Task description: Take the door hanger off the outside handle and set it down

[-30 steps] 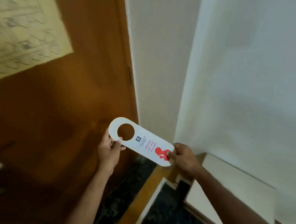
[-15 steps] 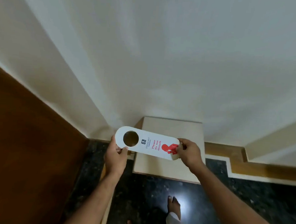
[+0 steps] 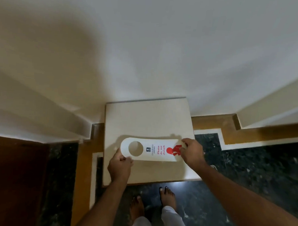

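The door hanger (image 3: pixel 153 150) is a white card with a round hole at its left end, red "Please do not disturb" lettering and a red figure at its right end. It lies level, just above a cream square table top (image 3: pixel 144 119), casting a shadow on it. My left hand (image 3: pixel 120 165) pinches its left end near the hole. My right hand (image 3: pixel 192 152) pinches its right end by the red figure. Whether the card touches the top, I cannot tell. No door handle shows.
The table top stands against a white wall (image 3: pixel 148 52). A brown wooden door (image 3: pixel 15 180) is at the lower left. The dark speckled floor (image 3: pixel 245 178) has tan and white borders. My bare feet (image 3: pixel 168 196) stand just before the table.
My view has swung from the door to the right and down to the small table. Both hands have kept hold of the hanger and lowered it over the table top.
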